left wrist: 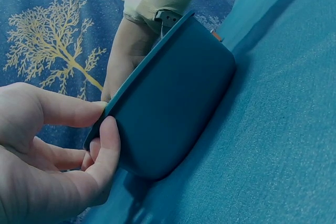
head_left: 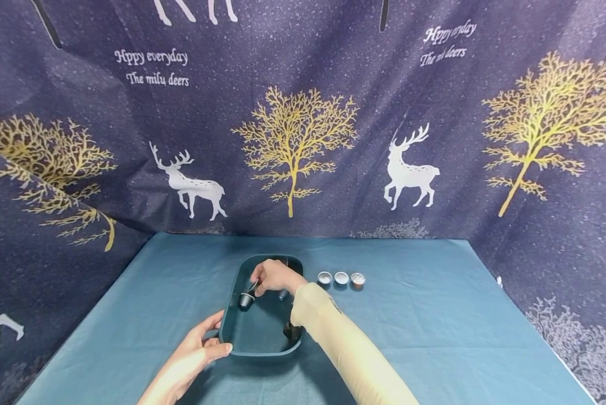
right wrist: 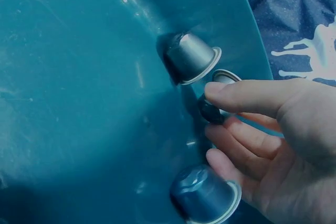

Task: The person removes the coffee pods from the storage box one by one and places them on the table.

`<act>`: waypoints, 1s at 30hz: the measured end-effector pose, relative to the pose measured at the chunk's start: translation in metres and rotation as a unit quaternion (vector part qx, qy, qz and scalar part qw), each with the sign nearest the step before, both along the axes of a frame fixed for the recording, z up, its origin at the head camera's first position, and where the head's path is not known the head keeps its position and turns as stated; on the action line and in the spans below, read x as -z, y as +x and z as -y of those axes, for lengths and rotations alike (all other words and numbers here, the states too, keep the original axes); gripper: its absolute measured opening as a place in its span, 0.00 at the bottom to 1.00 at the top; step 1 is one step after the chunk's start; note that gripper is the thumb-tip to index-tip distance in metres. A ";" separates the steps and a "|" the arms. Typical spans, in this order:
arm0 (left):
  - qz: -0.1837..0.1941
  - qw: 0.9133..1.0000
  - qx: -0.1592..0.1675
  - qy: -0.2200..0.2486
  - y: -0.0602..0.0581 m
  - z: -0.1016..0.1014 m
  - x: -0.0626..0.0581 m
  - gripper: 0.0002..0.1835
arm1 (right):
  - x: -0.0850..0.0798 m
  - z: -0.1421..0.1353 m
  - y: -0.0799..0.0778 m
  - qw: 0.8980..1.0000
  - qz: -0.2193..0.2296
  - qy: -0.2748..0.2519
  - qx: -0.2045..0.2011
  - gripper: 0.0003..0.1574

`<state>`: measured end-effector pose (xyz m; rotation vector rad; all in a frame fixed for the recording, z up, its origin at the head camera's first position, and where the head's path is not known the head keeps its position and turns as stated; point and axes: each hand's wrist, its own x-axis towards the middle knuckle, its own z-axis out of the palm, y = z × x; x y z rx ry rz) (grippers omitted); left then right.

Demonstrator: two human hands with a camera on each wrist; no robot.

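Note:
My left hand (head_left: 202, 343) grips the rim of a teal plastic tub (left wrist: 173, 93) at its near left corner, thumb and fingers pinching the edge. Inside the tub, my right hand (head_left: 275, 277) pinches a dark coffee capsule (right wrist: 211, 110) between thumb and fingers, its foil rim partly hidden by the thumb. A grey coffee capsule (right wrist: 191, 59) lies beside it against the tub's wall. On the other side of the fingers lies a blue coffee capsule (right wrist: 205, 196). A black item (head_left: 289, 332) is partly hidden under the right sleeve.
Three coffee capsules stand in a row to the right of the tub, foil side up: a left one (head_left: 324, 278), a middle one (head_left: 340, 278) and a brown one (head_left: 357, 280). A blue cloth (head_left: 434, 326) covers the table. Behind hangs a printed curtain (head_left: 333, 185).

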<state>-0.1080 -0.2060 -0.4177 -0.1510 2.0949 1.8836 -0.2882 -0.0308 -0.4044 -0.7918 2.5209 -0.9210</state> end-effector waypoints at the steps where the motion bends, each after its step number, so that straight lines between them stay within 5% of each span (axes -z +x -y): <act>1: 0.000 1.000 0.000 0.001 0.000 0.000 0.000 0.41 | -0.001 0.000 0.000 1.000 0.001 -0.002 0.000 0.17; 30: 0.008 1.000 -0.005 -0.002 -0.001 0.000 0.000 0.43 | -0.024 -0.021 -0.007 0.999 -0.027 -0.035 -0.017 0.21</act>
